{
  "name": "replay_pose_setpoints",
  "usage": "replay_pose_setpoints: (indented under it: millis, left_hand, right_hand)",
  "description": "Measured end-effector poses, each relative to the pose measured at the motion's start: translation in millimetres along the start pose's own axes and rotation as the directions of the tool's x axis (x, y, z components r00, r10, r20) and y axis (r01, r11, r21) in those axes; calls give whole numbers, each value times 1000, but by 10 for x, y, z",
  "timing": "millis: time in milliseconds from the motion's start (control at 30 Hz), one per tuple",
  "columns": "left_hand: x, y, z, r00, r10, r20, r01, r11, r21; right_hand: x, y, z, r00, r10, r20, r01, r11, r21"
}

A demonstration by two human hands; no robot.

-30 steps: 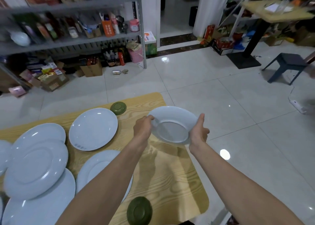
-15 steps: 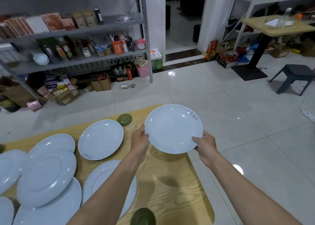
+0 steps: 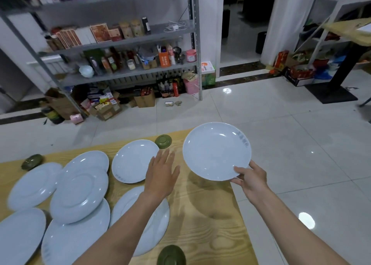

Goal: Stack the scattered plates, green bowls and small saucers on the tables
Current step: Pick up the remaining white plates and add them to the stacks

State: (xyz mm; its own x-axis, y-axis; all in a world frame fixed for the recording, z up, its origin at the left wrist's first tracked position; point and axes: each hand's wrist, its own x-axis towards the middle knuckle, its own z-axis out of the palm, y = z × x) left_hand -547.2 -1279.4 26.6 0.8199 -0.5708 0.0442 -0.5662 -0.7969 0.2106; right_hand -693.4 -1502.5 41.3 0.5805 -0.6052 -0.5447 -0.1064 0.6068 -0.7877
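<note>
Plate: the plate (image 3: 216,151) is off the bench, in the air over the far right corner, partly out over the floor, face up and tipped slightly.
Right grip: the right grip (image 3: 251,179) pinches the plate's near rim, thumb on top and fingers beneath. It holds at that one edge only.
Left grip: the left grip (image 3: 161,173) is spread flat and holds nothing. It hovers over the bench between the plate and the flat plate (image 3: 132,160).
Pile: the pile (image 3: 78,192) at left overlaps and leans, not squared.
Green dish: one green dish (image 3: 163,141) sits just beside the flat plate's far rim. A near dish (image 3: 170,255) sits at our edge and a left dish (image 3: 32,161) far left.
Risk: we judge the one-edge pinch weak, so the plate could tip out and break on the tile. Set down off-centre, it could slide, or knock the green dish off the far edge.
Bench: the bench (image 3: 210,214) is pale wood grain and looks smooth.
Room: the floor (image 3: 301,144) is glossy white tile. Behind stands a grey metal shelf (image 3: 124,42) with bottles and boxes, cartons below it and a dark doorway to its right.
</note>
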Motion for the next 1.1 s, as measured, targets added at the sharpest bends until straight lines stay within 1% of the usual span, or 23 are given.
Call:
replay_pose_setpoints:
  millis: [133, 200, 333, 467, 733, 800, 867, 967, 1100]
  left_hand:
    - [-124, -137, -34, 998, -51, -48, 56, 991, 120]
    - [-180, -234, -43, 996, -89, -12, 90, 985, 145]
    - [-241, -470, -65, 986, -160, 39, 151, 975, 161]
    - [-222, -705, -42, 978, -188, 93, 170, 970, 174]
    - [3, -1294, 218, 960, -237, 150, 213, 964, 158]
    - [50, -1447, 304, 945, -287, 154, 274, 957, 101]
    - [76, -1581, 384, 914, -382, 139, 387, 922, -10]
    - [96, -1741, 509, 835, -537, 119, 550, 814, -188]
    - [166, -1852, 655, 736, -657, 160, 666, 662, -343]
  right_hand:
    - [44, 50, 123, 1000, 8, 20, -9, 999, 46]
    - [64, 98, 206, 999, 21, 24, -23, 998, 52]
    - [101, 207, 414, 998, 60, 27, -62, 996, 62]
    - [105, 280, 604, 998, 65, 27, -67, 995, 69]
    - [170, 445, 1038, 997, 75, -12, -73, 994, 75]
    - [200, 506, 1133, 997, 75, -16, -74, 994, 76]
    - [219, 563, 1214, 997, 79, -19, -77, 993, 86]
    - [259, 645, 1310, 996, 85, -31, -81, 991, 104]
    - [332, 745, 1417, 994, 96, -54, -90, 990, 105]
